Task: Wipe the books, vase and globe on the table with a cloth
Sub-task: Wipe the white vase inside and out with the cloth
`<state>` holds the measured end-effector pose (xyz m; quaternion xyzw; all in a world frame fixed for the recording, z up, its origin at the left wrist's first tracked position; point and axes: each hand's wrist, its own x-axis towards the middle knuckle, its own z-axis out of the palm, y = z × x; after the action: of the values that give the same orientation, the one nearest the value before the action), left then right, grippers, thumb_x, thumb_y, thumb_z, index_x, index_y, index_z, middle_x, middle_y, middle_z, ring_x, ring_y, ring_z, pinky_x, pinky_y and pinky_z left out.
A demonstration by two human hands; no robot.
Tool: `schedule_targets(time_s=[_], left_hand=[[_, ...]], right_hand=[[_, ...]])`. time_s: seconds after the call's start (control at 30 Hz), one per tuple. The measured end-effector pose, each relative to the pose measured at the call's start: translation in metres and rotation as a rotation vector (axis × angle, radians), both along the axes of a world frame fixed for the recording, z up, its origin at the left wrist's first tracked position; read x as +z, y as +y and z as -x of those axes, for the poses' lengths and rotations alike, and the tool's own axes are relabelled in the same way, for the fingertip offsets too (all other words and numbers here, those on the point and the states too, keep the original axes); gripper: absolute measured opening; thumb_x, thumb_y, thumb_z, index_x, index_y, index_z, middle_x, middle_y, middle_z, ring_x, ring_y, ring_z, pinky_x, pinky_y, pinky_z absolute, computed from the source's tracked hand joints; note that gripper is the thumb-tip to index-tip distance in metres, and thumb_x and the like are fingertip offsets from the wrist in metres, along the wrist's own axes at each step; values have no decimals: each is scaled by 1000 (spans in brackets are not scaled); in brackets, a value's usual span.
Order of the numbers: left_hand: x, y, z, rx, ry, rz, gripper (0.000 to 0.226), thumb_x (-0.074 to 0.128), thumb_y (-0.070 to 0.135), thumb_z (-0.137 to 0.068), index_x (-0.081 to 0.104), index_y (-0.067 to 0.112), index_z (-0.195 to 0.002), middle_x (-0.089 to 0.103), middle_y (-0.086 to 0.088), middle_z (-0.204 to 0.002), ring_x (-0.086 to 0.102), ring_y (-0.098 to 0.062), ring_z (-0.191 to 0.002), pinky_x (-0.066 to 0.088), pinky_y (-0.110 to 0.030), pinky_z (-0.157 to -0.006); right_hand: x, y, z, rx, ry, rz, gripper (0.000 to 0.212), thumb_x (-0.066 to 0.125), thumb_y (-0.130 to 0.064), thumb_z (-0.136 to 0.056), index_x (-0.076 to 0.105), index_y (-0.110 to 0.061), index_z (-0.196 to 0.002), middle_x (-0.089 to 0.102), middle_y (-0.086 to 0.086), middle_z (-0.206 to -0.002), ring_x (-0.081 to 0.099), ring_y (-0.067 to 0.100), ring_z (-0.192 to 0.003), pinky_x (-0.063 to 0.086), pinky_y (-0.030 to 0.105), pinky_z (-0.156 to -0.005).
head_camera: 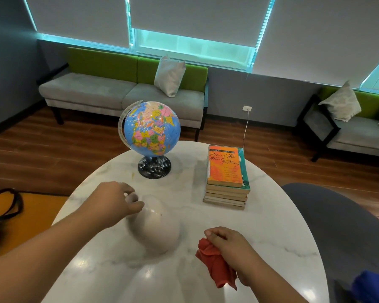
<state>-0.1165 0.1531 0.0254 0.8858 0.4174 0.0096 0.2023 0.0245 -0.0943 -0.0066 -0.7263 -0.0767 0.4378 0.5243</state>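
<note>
A pale round vase point(160, 228) stands on the white marble table point(260, 232), blurred by motion. My left hand point(118, 200) grips its neck from the left. My right hand point(230, 243) holds a bunched red cloth point(214, 263) just above the table, to the right of the vase and apart from it. A blue globe point(151, 127) on a black speckled base stands at the table's far side. A stack of several books point(227, 176) with an orange cover on top lies to the right of the globe.
A grey chair back point(337, 226) sits close at the right of the table. A black bag point(2, 206) lies on the floor at the left. Grey-and-green sofas point(123, 90) line the far wall. A white cable point(246, 127) hangs from a wall socket.
</note>
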Motion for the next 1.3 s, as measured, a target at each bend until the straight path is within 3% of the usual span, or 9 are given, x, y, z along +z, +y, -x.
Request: schedule_targets(time_s=[0.17,0.3,0.5,0.6,0.67,0.73,0.93,1.1,1.3], left_hand=[[-20,-33,12,177,-271,343,44,73,35,-81,65,14,-118,66,5,-78,69,-8,-54,59,-30,-63],[-31,-46,20,234,-371,432,44,73,32,-82,64,13,-120,67,6,-79,70,-11,-56,57,-31,-68],[-46,-48,40,331,-470,633,47,74,25,-82,61,12,-125,69,2,-87,72,-17,-64,56,-26,-66],[-49,-49,50,367,-483,710,48,74,19,-81,60,8,-126,71,-6,-91,73,-22,-67,55,-24,-62],[-51,-52,55,382,-496,726,48,75,18,-81,61,7,-125,72,-9,-92,73,-25,-68,56,-25,-64],[-52,-55,58,397,-506,730,45,75,16,-81,62,6,-123,73,-9,-90,73,-26,-67,57,-25,-63],[-49,-64,59,396,-498,699,44,74,20,-82,62,7,-122,73,-4,-88,73,-23,-65,56,-30,-71],[-44,-67,55,413,-499,682,44,74,21,-82,63,8,-122,73,-6,-87,72,-22,-63,57,-31,-73],[-38,-72,54,426,-497,671,32,73,20,-83,63,15,-112,72,-6,-79,72,-23,-62,53,-27,-67]], right_hand=[[-11,-6,-10,-24,-66,91,18,69,-30,-88,72,-13,-93,75,7,-89,72,25,-82,57,32,-65],[-15,-9,-17,-89,-14,65,11,66,-19,-90,68,-9,-96,75,10,-90,72,28,-80,56,37,-68],[-21,-9,-19,-146,-62,63,19,65,-3,-81,68,-15,-95,71,14,-101,67,31,-82,48,24,-46],[-26,0,-11,-178,-307,55,22,68,-6,-80,71,-27,-86,66,2,-102,64,19,-89,58,35,-71],[-25,8,0,-67,-571,35,28,71,-8,-80,70,-36,-86,56,-11,-105,57,4,-96,51,27,-91],[-27,13,11,111,-744,-6,29,70,-11,-83,69,-38,-95,50,-20,-107,53,-2,-101,43,16,-94],[-33,18,-3,174,-891,168,26,64,-22,-90,69,-22,-115,48,-16,-105,51,5,-100,43,21,-98],[-38,18,12,332,-998,59,21,66,-22,-88,69,-22,-109,46,-19,-105,48,-2,-99,30,-2,-87],[-36,19,6,244,-947,129,23,64,-20,-89,70,-20,-111,47,-18,-100,54,7,-99,45,20,-96]])
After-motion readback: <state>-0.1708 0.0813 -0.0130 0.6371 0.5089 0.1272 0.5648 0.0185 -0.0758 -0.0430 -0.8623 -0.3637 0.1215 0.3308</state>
